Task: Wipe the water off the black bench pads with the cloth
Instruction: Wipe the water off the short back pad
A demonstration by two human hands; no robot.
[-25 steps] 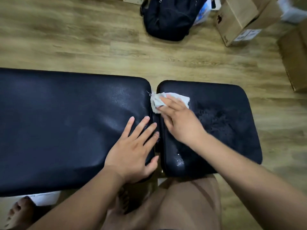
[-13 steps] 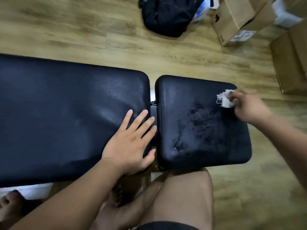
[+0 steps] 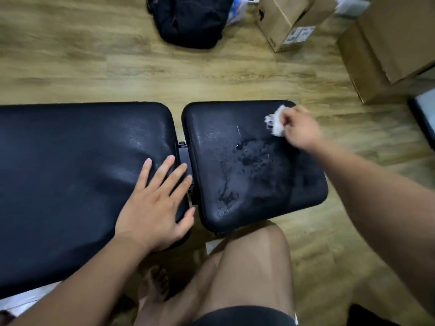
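Head view, looking down over two black bench pads set end to end on a wooden floor point(image 3: 94, 74). Shows the long pad point(image 3: 70, 172) at left and the short pad point(image 3: 235, 128) at right, parted by a narrow gap with a dark metal bracket point(image 3: 183, 152) in it.

Finds the left hand point(image 3: 153, 203) lying flat on the near right corner of the long pad, fingers straight and spread, tips reaching the pad's edge and the gap, thumb out past the near side. Grips nothing there.

Finds the right hand point(image 3: 300, 129) over the far right corner of the short pad, fingers curled and clamped round a small white cloth point(image 3: 275, 124). Leaves the cloth bunched, with frayed edges sticking out to the left of the knuckles. Cannot tell, through the blur, whether the cloth touches the pad or hangs just above it.

Shows water point(image 3: 249, 158) on the short pad: dark blotches and shiny beads across the middle, then a thin trail running down toward the near left corner, all nearer than the cloth and not under it. Shows a faint sheen on the long pad close to the gap, without clear drops.

Takes in a bare knee point(image 3: 249, 267) and a bare foot point(image 3: 153, 288) at the near edge, below the pads. Beyond the pads, takes in a black backpack point(image 3: 188, 20) on the floor, a cardboard box point(image 3: 289, 17) with a white label just right of it, and a larger box point(image 3: 386, 48) at far right.
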